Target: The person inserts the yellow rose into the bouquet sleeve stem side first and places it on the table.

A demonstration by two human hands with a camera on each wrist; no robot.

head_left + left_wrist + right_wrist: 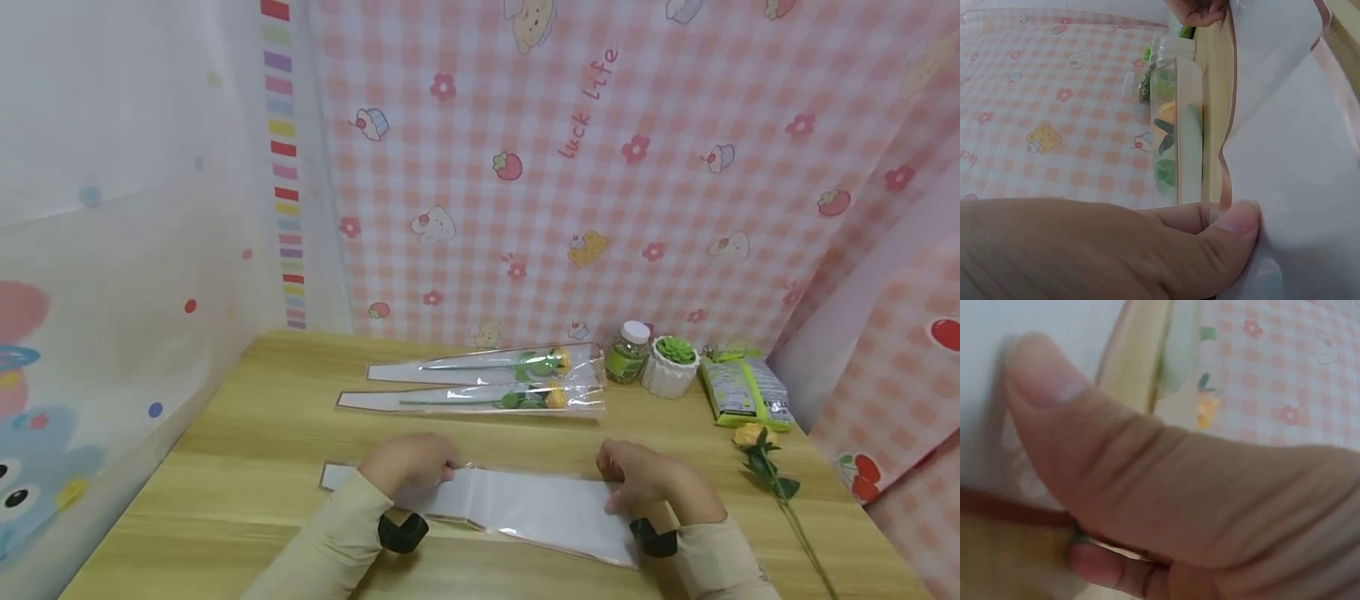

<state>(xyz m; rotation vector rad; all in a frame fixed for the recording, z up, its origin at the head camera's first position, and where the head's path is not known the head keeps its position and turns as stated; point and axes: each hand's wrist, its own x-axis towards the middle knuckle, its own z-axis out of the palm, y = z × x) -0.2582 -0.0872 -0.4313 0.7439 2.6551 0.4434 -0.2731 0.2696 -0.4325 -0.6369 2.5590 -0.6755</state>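
Note:
A long tapered flower sleeve (pixel 555 504), white with a clear film and a brown-pink border, lies across the front of the table, its narrow end to the left. My left hand (pixel 411 467) pinches its far edge near the middle; the left wrist view shows the thumb (pixel 1238 225) on top of the sleeve (pixel 1297 150). At the wide right end, my right hand (pixel 648 479) grips the sleeve, thumb (pixel 1047 375) over the white face and a finger beneath. A yellow artificial rose (pixel 752 436) with a long green stem lies apart to the right.
Behind the hands lie two sleeved yellow roses, a nearer one (pixel 555 397) and a farther one (pixel 558 362). At the back right stand a white-lidded jar (pixel 626 358), a succulent in a white pot (pixel 670 375) and a green-grey packet (pixel 750 390). Patterned curtains border the table.

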